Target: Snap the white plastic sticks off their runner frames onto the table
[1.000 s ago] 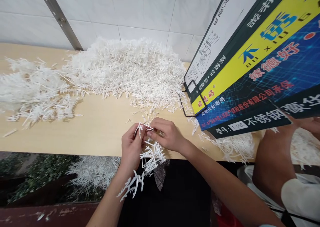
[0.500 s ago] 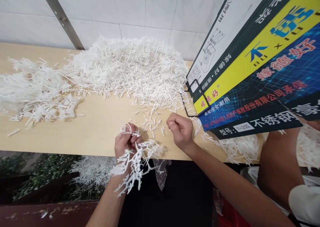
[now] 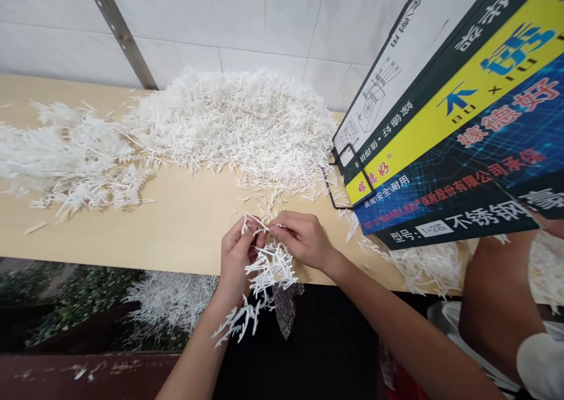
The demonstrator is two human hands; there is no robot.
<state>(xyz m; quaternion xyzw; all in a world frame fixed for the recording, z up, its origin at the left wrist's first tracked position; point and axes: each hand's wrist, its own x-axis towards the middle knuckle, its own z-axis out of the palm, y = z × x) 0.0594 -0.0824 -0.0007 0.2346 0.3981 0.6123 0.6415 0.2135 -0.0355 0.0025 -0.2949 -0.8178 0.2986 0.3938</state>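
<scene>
Branched white plastic pieces [image 3: 273, 265] hang from my left hand [image 3: 238, 250], whose fingers are closed on them over the table's front edge. My right hand [image 3: 304, 238] meets it from the right, thumb and fingers pinched on a thin white tip of the same pieces. Behind both hands lies a big heap of small white sprigs [image 3: 238, 118], with loose bits scattered down toward my fingers. A looser pile of larger white branches [image 3: 74, 153] lies on the left of the wooden table [image 3: 176, 229].
A large printed box [image 3: 440, 124] stands at the right, with a black wire frame [image 3: 348, 177] at its corner. Another person's arm [image 3: 502, 300] is beyond it near more white pieces [image 3: 423, 265]. A tiled wall [image 3: 286, 18] closes the back.
My left hand has moved right and slightly up with the white pieces. My right hand has shifted left to meet it, and its fingers now pinch a white tip.
</scene>
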